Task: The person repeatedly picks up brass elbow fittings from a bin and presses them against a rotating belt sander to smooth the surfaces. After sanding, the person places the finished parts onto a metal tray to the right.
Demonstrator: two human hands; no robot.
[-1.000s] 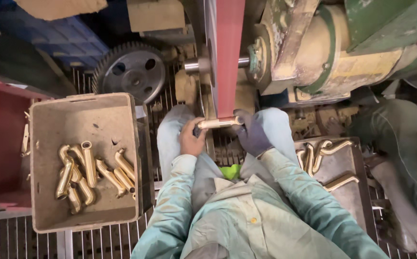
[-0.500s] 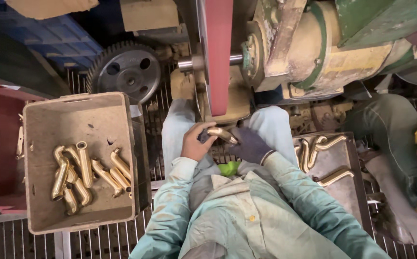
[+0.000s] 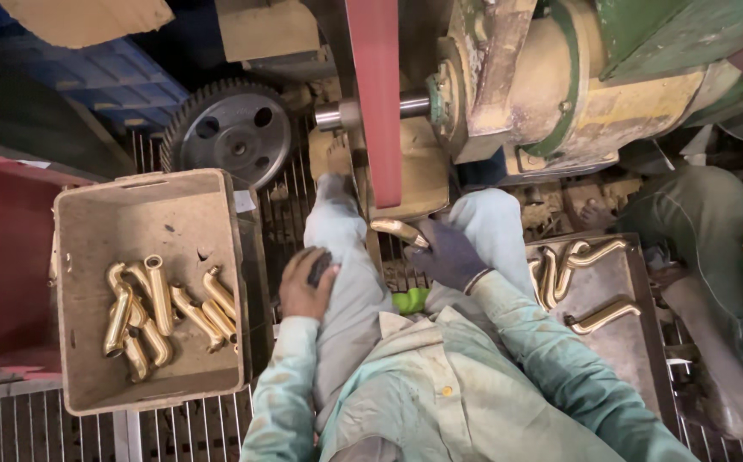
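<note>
One curved, shiny brass pipe in gloved right hand's grip; left hand empty on thigh.

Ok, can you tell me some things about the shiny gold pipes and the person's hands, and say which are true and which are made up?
1. The right hand wears a dark glove and holds a brass pipe. True.
2. The left hand also grips that pipe. False: it rests on the left knee, apart from the pipe.
3. The grey box holds several brass pipes. True.
4. The red belt lies flat inside the box. False: it runs on the machine ahead of the person.
5. More pipes lie on a tray at the person's right. True.
</note>
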